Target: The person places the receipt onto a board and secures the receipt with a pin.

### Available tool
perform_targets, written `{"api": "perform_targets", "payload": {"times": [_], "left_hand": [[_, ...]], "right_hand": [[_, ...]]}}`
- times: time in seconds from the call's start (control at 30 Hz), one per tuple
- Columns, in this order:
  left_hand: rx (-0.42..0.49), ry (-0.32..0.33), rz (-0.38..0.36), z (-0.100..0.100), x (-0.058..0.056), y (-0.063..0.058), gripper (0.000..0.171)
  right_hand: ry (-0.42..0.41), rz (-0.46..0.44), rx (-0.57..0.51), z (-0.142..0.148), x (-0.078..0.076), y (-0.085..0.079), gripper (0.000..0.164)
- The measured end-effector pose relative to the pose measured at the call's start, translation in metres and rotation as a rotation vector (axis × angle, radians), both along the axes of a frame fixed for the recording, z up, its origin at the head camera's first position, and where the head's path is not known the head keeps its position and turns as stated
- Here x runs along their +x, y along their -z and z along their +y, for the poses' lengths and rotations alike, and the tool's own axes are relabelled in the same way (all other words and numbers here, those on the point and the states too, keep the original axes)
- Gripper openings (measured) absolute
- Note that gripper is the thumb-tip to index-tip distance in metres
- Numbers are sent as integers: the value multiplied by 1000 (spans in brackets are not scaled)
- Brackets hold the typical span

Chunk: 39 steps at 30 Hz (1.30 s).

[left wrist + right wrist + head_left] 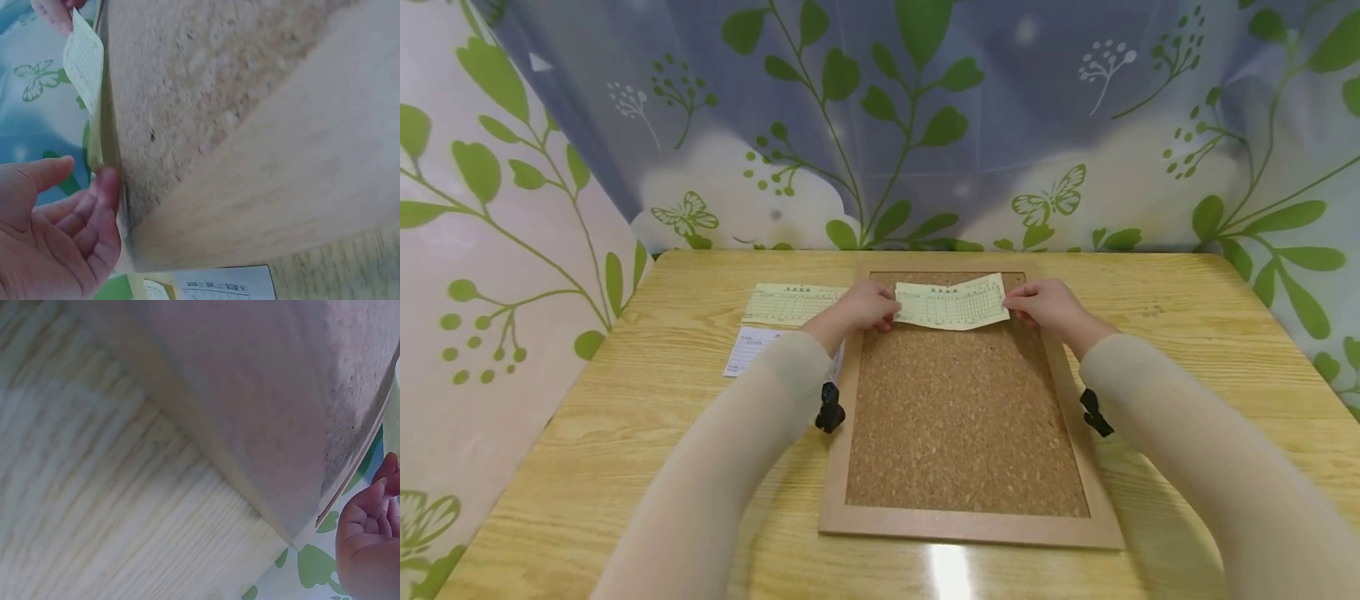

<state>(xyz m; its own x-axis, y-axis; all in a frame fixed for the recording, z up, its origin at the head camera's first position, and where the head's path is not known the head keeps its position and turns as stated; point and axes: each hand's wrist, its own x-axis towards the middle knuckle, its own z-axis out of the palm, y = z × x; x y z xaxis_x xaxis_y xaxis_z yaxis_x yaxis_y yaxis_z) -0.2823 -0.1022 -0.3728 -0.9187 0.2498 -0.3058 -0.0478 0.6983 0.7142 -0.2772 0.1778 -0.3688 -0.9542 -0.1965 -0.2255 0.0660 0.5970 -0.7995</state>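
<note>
A pale yellow printed form slip (951,303), slightly bent, spans both hands over the upper part of a wood-framed cork board (962,417). At its left end my left hand (870,305) holds the paper with the fingertips, and the left wrist view shows this hand (62,225) with the slip's edge (94,140) at its fingers. My right hand (1041,304) pinches the slip's right end between thumb and finger. Curled fingers of the right hand (372,531) show past the board's corner in the right wrist view.
Left of the board, another yellow form slip (790,303) lies on the wooden table (625,433), partly covered by the left hand. Below it is a white printed card (748,350), partly behind the left sleeve (752,433). A leaf-patterned cloth (925,192) hangs behind the table.
</note>
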Motion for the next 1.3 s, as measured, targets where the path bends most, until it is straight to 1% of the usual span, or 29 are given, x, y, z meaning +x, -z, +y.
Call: {"api": "perform_targets", "payload": {"times": [0.03,0.07,0.17,0.23,0.27,0.33,0.4,0.43,0.5,0.53,0.57,0.63,0.77,1.03,1.13,1.3], "left_hand": [[-33,20,22,1,1,-1,33],[-87,46,53,3,2,-2,37],[-290,100,142,11,9,-9,47],[-445,150,204,18,14,-12,48],[-507,175,226,22,18,-14,49],[-578,238,244,30,23,-15,52],[-618,315,233,36,29,-15,56],[-628,352,217,39,32,-15,58],[-637,405,165,43,36,-13,64],[-642,422,141,45,39,-13,66],[-646,426,116,47,40,-13,68],[-659,423,87,49,43,-13,69],[-681,397,63,51,45,-12,69],[-709,390,55,50,44,-9,69],[-713,387,56,51,44,-8,70],[-730,376,66,53,42,-5,70]], "right_hand": [[2,-2,0,0,0,0,30],[4,-3,4,0,-1,0,30],[9,-8,10,-1,-1,0,31],[15,-11,13,-1,-2,0,31],[19,-14,16,-1,-2,0,31],[29,-18,17,-1,-3,1,31],[36,-18,19,-1,-3,1,30],[38,-16,24,-1,-3,1,30],[34,-9,45,-2,-4,1,30],[31,-7,54,-2,-4,1,30],[26,-8,64,-2,-4,2,30],[15,-11,82,-2,-5,3,29],[8,-22,88,-3,-6,5,28],[1,-19,73,-3,-7,5,31],[-4,-29,57,-1,-5,3,34],[-16,-36,68,3,-2,-1,35]]}}
